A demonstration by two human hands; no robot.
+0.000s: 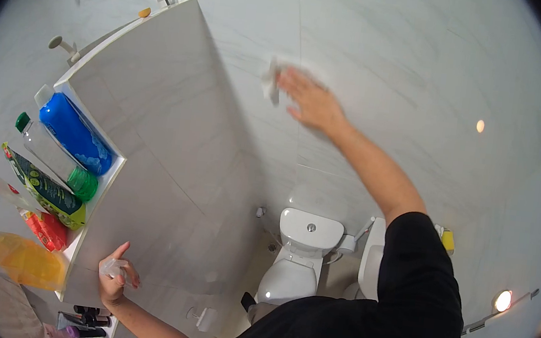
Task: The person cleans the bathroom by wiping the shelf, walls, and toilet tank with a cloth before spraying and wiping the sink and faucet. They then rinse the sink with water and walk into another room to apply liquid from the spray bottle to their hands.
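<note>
My right hand (311, 100) is stretched out against the pale marbled wall, smeared by motion. At its fingertips is a thin white tissue or cloth (271, 84), too blurred to tell which, touching the wall. My left hand (111, 288) is low on the left, beside the tiled partition (178, 218), under the ledge with the bottles. A crumpled whitish, half-clear wad (116, 268) is held in its curled fingers, while the thumb sticks out.
The partition ledge carries a blue bottle (77, 134), a clear bottle with a green cap (52, 154), a green pouch (45, 187), a red pack (46, 230) and a yellow-orange bottle (27, 258). Below stand a toilet (291, 281) and a basin (372, 261). A lit lamp (503, 300) is at right.
</note>
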